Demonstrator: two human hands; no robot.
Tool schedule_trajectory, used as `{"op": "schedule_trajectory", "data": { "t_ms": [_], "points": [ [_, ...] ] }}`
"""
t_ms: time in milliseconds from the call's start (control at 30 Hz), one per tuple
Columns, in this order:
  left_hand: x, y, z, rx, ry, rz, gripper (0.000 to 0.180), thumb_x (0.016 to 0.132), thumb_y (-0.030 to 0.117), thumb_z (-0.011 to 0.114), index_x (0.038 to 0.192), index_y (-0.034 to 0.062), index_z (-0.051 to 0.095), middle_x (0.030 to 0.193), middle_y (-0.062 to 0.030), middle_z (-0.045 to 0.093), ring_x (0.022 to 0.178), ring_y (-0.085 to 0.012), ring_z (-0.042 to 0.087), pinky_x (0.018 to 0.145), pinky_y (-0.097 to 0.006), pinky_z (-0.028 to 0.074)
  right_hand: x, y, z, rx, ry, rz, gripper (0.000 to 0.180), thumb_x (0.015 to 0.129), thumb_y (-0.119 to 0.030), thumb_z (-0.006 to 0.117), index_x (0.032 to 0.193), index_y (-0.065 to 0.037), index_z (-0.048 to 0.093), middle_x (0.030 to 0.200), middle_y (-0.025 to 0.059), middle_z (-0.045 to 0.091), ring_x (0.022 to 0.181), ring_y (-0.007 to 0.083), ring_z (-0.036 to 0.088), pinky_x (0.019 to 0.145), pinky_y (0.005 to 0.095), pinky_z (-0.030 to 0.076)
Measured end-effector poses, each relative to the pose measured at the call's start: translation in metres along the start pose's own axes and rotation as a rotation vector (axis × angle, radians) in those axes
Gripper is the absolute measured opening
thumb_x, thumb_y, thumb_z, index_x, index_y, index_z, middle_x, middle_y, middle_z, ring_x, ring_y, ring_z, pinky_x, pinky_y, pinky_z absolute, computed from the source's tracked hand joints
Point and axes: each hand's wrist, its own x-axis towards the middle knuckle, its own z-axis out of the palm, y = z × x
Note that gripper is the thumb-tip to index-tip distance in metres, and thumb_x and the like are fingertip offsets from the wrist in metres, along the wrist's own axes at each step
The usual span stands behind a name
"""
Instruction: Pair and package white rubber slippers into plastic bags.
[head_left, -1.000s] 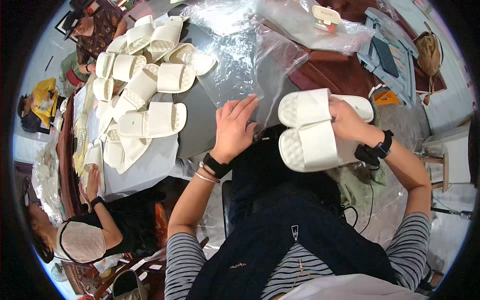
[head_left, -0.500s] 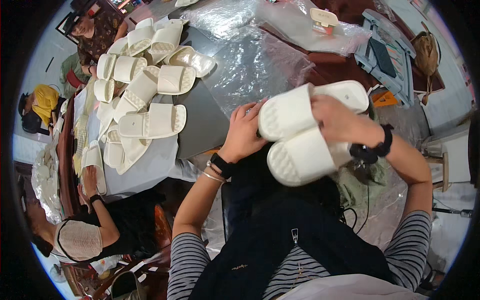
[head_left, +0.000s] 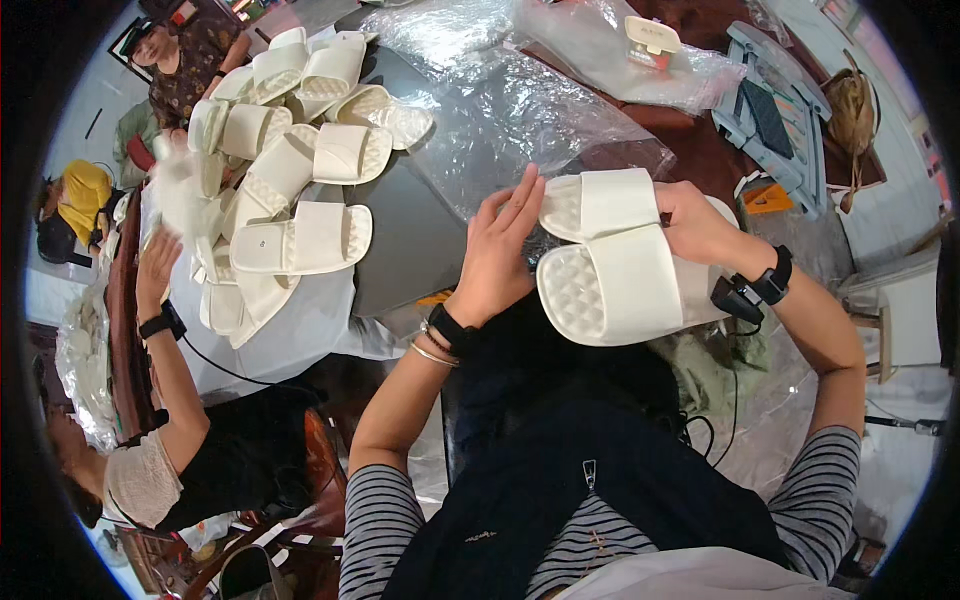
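Observation:
A pair of cream slide slippers (head_left: 632,285) hangs in front of my body, side by side, with textured toe ends pointing left. My right hand (head_left: 695,225) grips the pair at the inner edges of the wide straps, its thumb and fingertips partly hidden inside. Just left of the toes is my left hand (head_left: 495,250), fingers stretched upward and holding nothing. Whether it touches the farther slipper, I cannot tell. Clear plastic film (head_left: 540,110) lies crumpled on the table beyond both hands.
A heap of cream slippers (head_left: 300,240) covers the table's left side. A co-worker (head_left: 165,370) at the left reaches toward it; another person (head_left: 195,65) stands behind the heap. Far right are a small lidded tub (head_left: 650,45), a grey-blue plastic frame (head_left: 770,110) and a brown bag (head_left: 852,115).
The slippers in my right hand have levelled and shifted slightly right. My left fingers have straightened upward. The co-worker's hand at the left has risen, and a slipper there is blurred by motion.

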Motion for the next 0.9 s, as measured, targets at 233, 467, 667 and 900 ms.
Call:
{"op": "schedule_trajectory", "data": {
  "t_ms": [233,467,667,900],
  "points": [
    [0.008,0.028,0.006,0.084,-0.106,0.046,0.094,0.058,-0.006,0.057,0.149,0.0114,0.038,0.159,-0.0038,0.030,0.146,-0.0369,0.023,0.113,-0.060,0.015,0.029,0.028,0.011,-0.085,0.330,0.085,0.021,0.077,-0.016,0.070,0.091,0.000,0.071,0.087,0.0213,0.067,0.081,0.0376,0.065,0.074,0.0399,0.050],
    [0.020,0.058,0.032,-0.012,-0.241,0.140,0.104,0.053,-0.004,0.058,0.152,0.0123,0.032,0.161,-0.0039,0.026,0.150,-0.0350,0.014,0.114,-0.063,-0.002,0.070,0.062,0.040,-0.376,0.400,0.259,0.017,0.073,-0.015,0.067,0.070,0.001,0.062,0.078,0.0207,0.062,0.078,0.0416,0.058,0.073,0.0481,0.047],
    [0.018,0.069,0.041,-0.049,-0.218,0.213,0.102,0.054,-0.006,0.058,0.152,0.0125,0.034,0.161,-0.0032,0.027,0.150,-0.0330,0.015,0.114,-0.063,-0.002,0.085,0.055,0.049,-0.613,0.349,-0.165,0.020,0.079,-0.021,0.063,0.078,-0.002,0.069,0.080,0.0177,0.064,0.077,0.0375,0.063,0.070,0.0454,0.048],
    [0.017,0.058,0.030,0.048,-0.138,0.141,0.101,0.054,-0.006,0.058,0.151,0.0118,0.035,0.160,-0.0041,0.028,0.150,-0.0346,0.015,0.115,-0.061,-0.002,0.100,0.046,0.047,-0.511,0.368,-0.112,0.030,0.079,-0.028,0.065,0.079,0.002,0.066,0.083,0.0234,0.065,0.078,0.0409,0.063,0.069,0.0481,0.050]
  ]
}}
